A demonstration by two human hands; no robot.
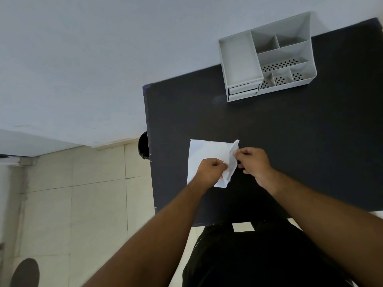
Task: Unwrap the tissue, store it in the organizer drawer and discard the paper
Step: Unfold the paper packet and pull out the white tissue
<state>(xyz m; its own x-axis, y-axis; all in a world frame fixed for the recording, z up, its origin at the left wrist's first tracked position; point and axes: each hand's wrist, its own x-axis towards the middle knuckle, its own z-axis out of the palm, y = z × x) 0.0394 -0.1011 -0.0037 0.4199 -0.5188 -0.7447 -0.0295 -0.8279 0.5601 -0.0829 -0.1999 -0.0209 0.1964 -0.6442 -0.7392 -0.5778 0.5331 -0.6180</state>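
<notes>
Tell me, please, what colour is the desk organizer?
Light grey organizer, seen best in the head view.

One head-worn view looks steeply down over the black bench [290, 152], close above the forearms.

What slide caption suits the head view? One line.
Both hands, left and right, pull white paper apart near organizer.

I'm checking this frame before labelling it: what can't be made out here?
- Tissue versus paper: both white, overlapping, partly covered by the left hand and right hand, head view.
- Organizer drawers: only the fronts show, contents hidden.
- Dark round thing beside the table: half hidden by the table edge; possibly a bin.
</notes>
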